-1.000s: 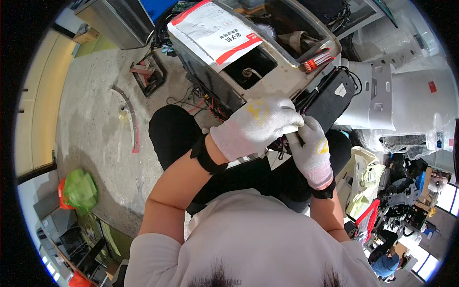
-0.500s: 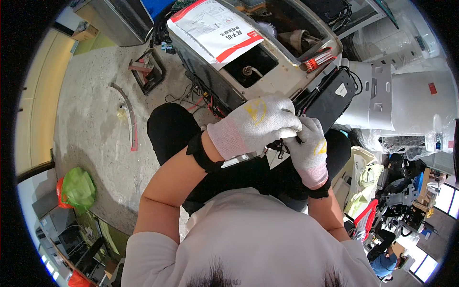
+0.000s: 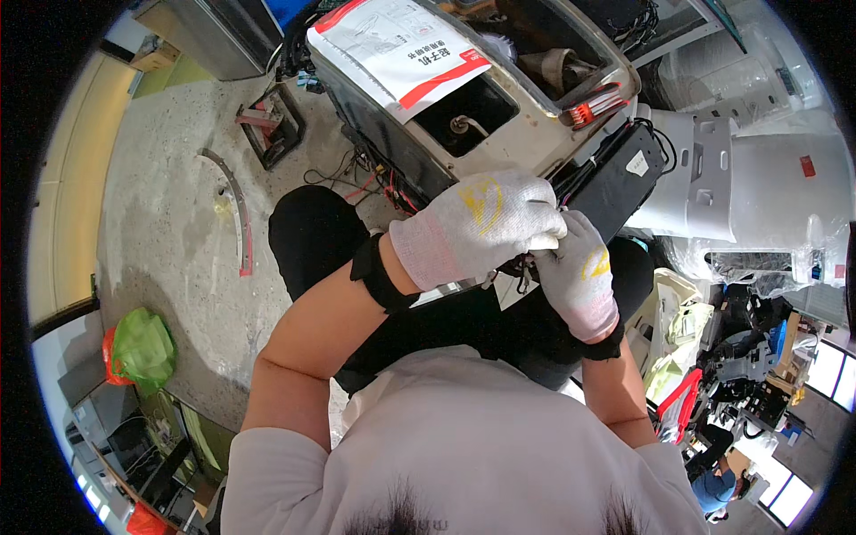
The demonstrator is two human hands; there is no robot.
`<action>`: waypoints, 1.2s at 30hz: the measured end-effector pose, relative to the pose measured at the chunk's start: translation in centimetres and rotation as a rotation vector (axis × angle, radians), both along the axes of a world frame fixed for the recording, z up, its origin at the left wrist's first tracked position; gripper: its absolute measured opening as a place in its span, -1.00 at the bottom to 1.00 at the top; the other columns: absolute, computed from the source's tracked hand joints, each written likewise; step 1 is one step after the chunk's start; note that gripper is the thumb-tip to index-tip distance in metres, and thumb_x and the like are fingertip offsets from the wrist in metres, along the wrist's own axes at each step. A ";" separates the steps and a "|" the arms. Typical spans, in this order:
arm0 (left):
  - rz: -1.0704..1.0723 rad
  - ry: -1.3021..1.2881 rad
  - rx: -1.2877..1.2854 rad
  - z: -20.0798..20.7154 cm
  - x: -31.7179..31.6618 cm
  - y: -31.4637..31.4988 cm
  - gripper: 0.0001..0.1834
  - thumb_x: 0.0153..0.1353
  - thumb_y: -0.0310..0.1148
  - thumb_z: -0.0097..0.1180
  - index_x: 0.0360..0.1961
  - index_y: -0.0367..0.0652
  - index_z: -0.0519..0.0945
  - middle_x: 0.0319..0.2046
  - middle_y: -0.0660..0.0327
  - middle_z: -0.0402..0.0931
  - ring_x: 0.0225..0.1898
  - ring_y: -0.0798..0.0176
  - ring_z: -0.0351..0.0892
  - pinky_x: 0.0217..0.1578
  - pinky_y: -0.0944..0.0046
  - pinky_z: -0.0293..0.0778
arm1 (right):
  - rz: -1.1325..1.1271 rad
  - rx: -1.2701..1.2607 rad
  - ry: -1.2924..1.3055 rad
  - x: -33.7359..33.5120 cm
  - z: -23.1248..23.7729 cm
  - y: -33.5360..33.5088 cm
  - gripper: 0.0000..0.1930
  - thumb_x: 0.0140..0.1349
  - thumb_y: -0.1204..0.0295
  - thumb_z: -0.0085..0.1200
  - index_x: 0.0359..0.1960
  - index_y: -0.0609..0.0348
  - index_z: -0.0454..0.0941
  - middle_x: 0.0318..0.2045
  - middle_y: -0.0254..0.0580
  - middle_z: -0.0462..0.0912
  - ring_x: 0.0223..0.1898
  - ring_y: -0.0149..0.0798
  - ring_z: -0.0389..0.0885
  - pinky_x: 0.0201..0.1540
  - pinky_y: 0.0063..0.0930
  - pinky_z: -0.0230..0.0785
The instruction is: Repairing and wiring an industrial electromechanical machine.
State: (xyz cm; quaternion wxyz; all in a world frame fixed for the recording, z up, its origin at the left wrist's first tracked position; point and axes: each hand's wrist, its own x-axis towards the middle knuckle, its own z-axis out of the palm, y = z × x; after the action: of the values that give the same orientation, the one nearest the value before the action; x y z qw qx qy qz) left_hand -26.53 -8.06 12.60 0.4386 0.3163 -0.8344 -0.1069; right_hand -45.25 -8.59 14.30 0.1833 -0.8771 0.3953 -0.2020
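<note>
Both gloved hands, left hand over right hand, are curled tight on black wires just below the open machine housing, though what's actually pinched is hidden.

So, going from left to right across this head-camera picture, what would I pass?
Green plastic bag → curved metal strip on the floor → left hand in a white glove → right hand in a white glove → white machine housing.
</note>
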 end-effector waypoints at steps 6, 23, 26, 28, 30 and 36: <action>0.082 0.062 0.099 0.0 -0.6 1.1 -0.83 0.00 -0.40 0.26 -0.33 -0.16 0.65 -0.37 0.21 0.55 -0.30 0.13 0.55 -0.32 0.20 0.53 | 0.207 0.029 0.015 -0.6 0.3 -2.0 -0.74 -0.11 0.57 0.22 -0.29 0.23 0.60 -0.30 -0.07 0.62 -0.19 0.05 0.56 -0.13 -0.19 0.45; -0.182 -0.165 0.253 2.0 1.1 -1.5 -0.76 0.17 -0.35 0.06 -0.16 -0.12 0.63 -0.22 0.19 0.53 -0.11 0.12 0.56 -0.12 0.18 0.52 | -0.310 -0.112 0.140 1.5 -1.2 1.9 -0.71 -0.05 0.35 0.31 -0.29 0.18 0.58 -0.36 -0.05 0.54 -0.21 0.07 0.51 -0.15 -0.10 0.38; -0.159 -0.359 0.266 2.5 1.0 -1.9 -0.74 0.18 -0.34 0.04 -0.10 -0.08 0.59 -0.25 0.20 0.51 -0.10 0.12 0.56 -0.13 0.18 0.53 | -0.360 -0.144 0.228 1.9 -1.4 1.9 -0.70 -0.05 0.32 0.32 -0.28 0.14 0.59 -0.35 -0.10 0.55 -0.24 0.06 0.51 -0.14 -0.09 0.37; -0.143 -0.461 0.188 2.5 1.1 -2.2 -0.72 0.19 -0.34 0.02 -0.07 -0.05 0.56 -0.28 0.19 0.49 -0.10 0.11 0.56 -0.15 0.18 0.54 | -0.382 -0.135 0.233 2.0 -1.5 1.7 -0.70 -0.05 0.31 0.33 -0.28 0.14 0.60 -0.35 -0.10 0.56 -0.23 0.05 0.51 -0.14 -0.10 0.36; -0.145 -0.454 -0.006 2.3 1.5 -2.6 -0.72 0.21 -0.35 -0.03 -0.04 -0.03 0.52 -0.29 0.18 0.47 -0.15 0.08 0.55 -0.21 0.18 0.54 | -0.397 -0.126 0.235 1.9 -1.6 1.4 -0.69 -0.06 0.30 0.33 -0.27 0.13 0.60 -0.34 -0.10 0.57 -0.21 0.04 0.50 -0.13 -0.12 0.36; -0.302 -0.394 -0.092 1.7 1.3 -4.3 -0.78 0.26 -0.33 -0.06 -0.13 -0.04 0.56 -0.35 0.14 0.51 -0.25 0.06 0.54 -0.32 0.14 0.51 | -0.271 -0.072 0.239 1.2 -2.4 0.9 -0.68 -0.05 0.27 0.31 -0.26 0.13 0.61 -0.33 -0.07 0.61 -0.20 0.01 0.49 -0.15 -0.15 0.32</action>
State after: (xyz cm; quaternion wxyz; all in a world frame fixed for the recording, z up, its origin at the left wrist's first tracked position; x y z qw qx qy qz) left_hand -25.24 -12.35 14.31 0.2607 0.1828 -0.9454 -0.0696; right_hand -44.06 -7.69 11.93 0.0748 -0.8396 0.5214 -0.1330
